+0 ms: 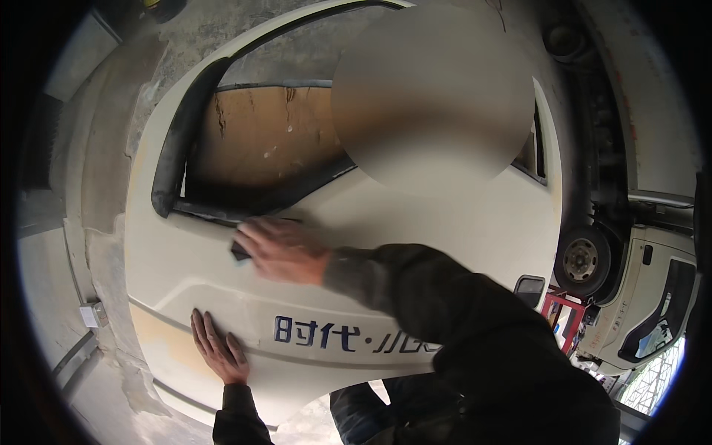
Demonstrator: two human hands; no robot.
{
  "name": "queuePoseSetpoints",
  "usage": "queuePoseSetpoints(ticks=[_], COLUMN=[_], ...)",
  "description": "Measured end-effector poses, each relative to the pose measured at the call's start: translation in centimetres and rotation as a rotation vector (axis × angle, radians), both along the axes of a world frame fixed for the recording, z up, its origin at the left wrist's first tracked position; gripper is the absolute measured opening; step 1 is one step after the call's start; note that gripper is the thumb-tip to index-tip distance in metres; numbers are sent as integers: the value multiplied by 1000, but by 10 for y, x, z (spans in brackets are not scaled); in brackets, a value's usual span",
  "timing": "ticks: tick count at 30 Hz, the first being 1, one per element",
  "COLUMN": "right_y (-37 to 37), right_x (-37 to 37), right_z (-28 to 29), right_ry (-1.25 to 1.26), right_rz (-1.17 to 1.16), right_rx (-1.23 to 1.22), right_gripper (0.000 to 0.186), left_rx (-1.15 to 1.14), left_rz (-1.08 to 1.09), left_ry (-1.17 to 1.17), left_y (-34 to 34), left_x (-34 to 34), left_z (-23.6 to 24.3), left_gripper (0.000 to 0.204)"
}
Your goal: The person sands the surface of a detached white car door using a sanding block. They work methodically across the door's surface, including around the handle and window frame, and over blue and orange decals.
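Observation:
A cream vehicle door (pixel 415 222) lies before me, its window opening edged with a black rubber seal (pixel 174 141). Just below that opening, my right hand (pixel 285 248), slightly smeared by motion, is closed around a small black block (pixel 239 251) and holds it against the panel. Most of the block is hidden under my fingers, so its exact kind does not show. Lower left, my left hand (pixel 220 348) rests on the door skin beside a yellowish patch (pixel 167 345), fingers stretched out. Dark blue lettering (pixel 315 334) runs across the panel between my arms.
Through the window opening shows a stained brown board (pixel 259 133). A blurred disc covers the door's upper middle. A black door handle (pixel 529 289) sits at the right edge. Further right stand a truck wheel (pixel 582 259), a cream truck cab (pixel 653 297) and a red frame (pixel 567 319).

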State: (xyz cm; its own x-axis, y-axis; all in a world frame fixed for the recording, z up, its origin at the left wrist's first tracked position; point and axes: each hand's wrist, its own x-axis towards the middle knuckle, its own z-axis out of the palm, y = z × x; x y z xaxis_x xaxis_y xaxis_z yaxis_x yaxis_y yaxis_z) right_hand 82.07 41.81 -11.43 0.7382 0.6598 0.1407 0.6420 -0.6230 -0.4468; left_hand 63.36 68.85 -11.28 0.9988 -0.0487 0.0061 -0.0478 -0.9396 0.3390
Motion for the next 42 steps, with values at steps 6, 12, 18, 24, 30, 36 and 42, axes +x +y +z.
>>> queuePoseSetpoints(ticks=[6,12,18,24,30,36,42], right_y=[-229,-249,-166,-368,-330,-232,-365], right_x=[28,2,9,26,6,34,1], right_z=[42,38,21,49,23,30,36], right_ry=[-170,-157,-79,-69,-200,-95,-105], right_rz=[-26,-465,-161,-460,-559,-204,-512], right_rx=[-69,-272,-72,-346,-337,-63,-195], right_gripper=[43,66,61,44,56,47,54], left_rx=[7,53,37,45,45,59,35], left_rz=[15,19,41,51,39,54,91], left_ry=[-2,17,45,46,45,70,89], left_y=[7,4,10,13,6,12,20], left_x=[-6,-1,-4,-9,-5,-7,-4], left_z=[2,6,-3,-2,-4,-5,-10], left_gripper=[62,62,65,66,67,71,72])
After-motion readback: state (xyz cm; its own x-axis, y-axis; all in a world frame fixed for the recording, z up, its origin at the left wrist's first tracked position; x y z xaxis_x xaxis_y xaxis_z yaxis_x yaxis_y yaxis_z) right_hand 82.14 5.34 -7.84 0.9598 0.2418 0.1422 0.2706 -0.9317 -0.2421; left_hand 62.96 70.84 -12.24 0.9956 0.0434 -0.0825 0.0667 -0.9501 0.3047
